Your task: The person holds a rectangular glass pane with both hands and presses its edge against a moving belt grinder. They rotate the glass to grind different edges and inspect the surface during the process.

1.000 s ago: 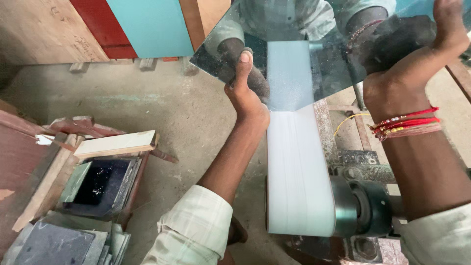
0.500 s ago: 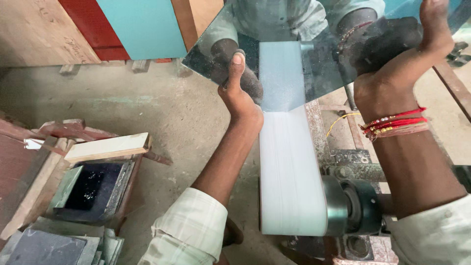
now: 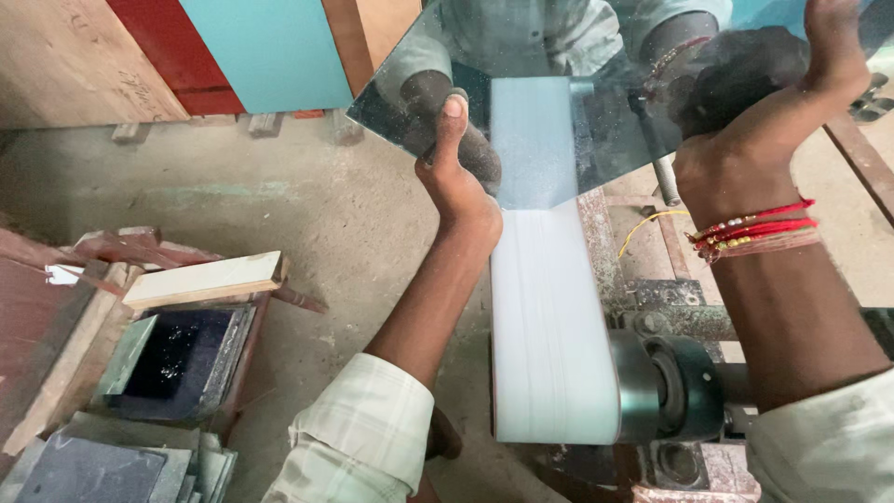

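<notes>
- Far out to the left of your left hand, a stack of grey glass offcuts (image 3: pixel 88 466) lies on the floor, with a dark tray (image 3: pixel 177 359) just above it and a pale wooden strip (image 3: pixel 203 279) resting across the tray's top edge
- Beyond them, up and left of your left hand, red, turquoise and plain wood boards (image 3: pixel 270 51) lean against the wall
- Your left hand (image 3: pixel 456 177) is closed on the left edge of the mirror pane (image 3: pixel 559 121): thumb pressed flat on the face, the other fingers hidden behind the glass
- The mirror pane is held tilted between your two hands, its lower corner down on the white sanding belt (image 3: pixel 549 335); its face reflects your arms and the belt
- The belt runs from under the pane back towards you, between your forearms, round a dark roller (image 3: pixel 666 387) just inside your right forearm
- Your right hand (image 3: pixel 792 102) grips the pane's right edge, fingers wrapped over it; red thread bracelets (image 3: pixel 754 228) sit on that wrist
</notes>
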